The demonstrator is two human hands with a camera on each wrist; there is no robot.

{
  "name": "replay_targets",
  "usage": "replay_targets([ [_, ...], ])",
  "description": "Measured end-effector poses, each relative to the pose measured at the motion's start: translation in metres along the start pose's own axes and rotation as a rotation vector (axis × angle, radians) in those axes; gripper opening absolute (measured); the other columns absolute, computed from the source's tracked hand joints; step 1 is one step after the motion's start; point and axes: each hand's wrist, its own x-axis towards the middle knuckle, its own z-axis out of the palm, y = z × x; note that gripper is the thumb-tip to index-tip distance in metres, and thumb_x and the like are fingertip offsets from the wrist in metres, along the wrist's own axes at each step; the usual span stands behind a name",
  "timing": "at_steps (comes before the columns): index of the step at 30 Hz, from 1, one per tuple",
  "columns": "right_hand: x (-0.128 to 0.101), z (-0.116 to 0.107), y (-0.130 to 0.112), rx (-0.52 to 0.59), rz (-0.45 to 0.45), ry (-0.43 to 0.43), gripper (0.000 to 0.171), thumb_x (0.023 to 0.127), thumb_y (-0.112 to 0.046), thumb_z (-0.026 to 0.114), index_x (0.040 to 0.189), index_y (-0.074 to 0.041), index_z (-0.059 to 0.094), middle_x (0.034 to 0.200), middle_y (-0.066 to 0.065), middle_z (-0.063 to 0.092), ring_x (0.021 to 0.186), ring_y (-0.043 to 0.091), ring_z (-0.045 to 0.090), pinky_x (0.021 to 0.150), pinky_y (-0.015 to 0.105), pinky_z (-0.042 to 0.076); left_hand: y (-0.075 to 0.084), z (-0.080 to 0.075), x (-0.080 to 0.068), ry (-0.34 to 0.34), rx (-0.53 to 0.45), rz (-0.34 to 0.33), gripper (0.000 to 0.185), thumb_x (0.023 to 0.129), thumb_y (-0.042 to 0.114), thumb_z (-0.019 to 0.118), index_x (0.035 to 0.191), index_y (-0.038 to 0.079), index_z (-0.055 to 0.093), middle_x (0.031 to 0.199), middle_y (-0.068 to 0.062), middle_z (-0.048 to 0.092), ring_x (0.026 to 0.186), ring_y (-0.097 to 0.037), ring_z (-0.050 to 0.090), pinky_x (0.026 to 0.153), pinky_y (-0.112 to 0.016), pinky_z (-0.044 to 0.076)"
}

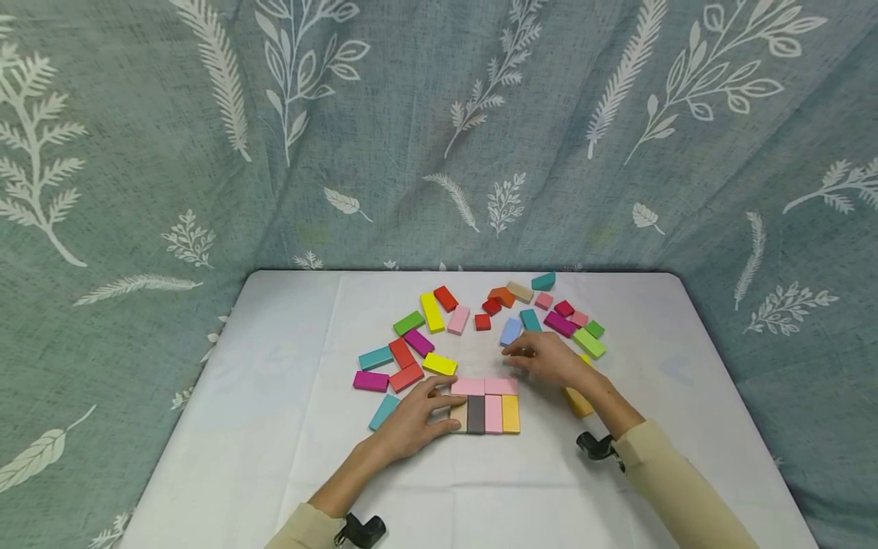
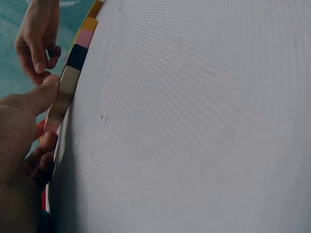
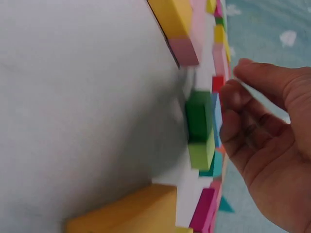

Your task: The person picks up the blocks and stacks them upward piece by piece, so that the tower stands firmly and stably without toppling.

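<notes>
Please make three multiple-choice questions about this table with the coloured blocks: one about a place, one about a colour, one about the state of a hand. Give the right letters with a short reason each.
1. Where does the teal block farthest from the person lie?
A. at the table's back edge, right of centre
B. under the left hand
C. on the near edge

2. Which colour is the rightmost upright block in the assembled group?
A. green
B. yellow-orange
C. red

3. What does the left hand do?
A. hangs in the air, away from all blocks
B. its thumb and fingers rest against the beige block at the group's left end
C. lies flat on bare cloth

Answers:
1 A: it sits behind all the other loose blocks.
2 B: it stands right of a pink one.
3 B: the left wrist view shows the thumb on that block.
</notes>
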Motion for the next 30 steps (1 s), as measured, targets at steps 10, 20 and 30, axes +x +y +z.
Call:
replay_targets([
  [10,0.031,-0.015,0.025,-0.093,0.022,0.123,0.030,0.097,-0.017,0.068,0.126,-0.017,0.072,0.122,0.007,0.059,0.108,0.025,0.056,0.092,0.043,0.052,-0.002,0.000,-0.001,-0.003,-0.009,0.002,0.048,0.092,0.044,0.071,0.138,0.032,0.063,0.155,0.005,0.041,0.141,-0.017,0.038,0.110,-0.044,0.042],
  [20,0.047,-0.014,0.027,-0.332,-0.006,0.057,0.040,0.097,-0.021,0.069,0.136,-0.030,0.065,0.123,0.007,0.052,0.101,0.022,0.049,0.078,0.033,0.049,-0.004,0.003,0.000,-0.002,-0.004,0.012,0.049,0.093,0.047,0.069,0.139,0.033,0.062,0.155,0.006,0.040,0.137,-0.016,0.041,0.108,-0.043,0.044],
  [30,0.048,-0.019,0.028,-0.226,0.066,0.025,0.027,0.093,-0.025,0.074,0.120,-0.020,0.069,0.129,0.006,0.057,0.114,0.026,0.052,0.099,0.049,0.048,-0.004,0.001,-0.001,-0.002,-0.005,0.012,0.049,0.093,0.046,0.070,0.139,0.032,0.062,0.155,0.006,0.041,0.140,-0.017,0.038,0.110,-0.044,0.042],
])
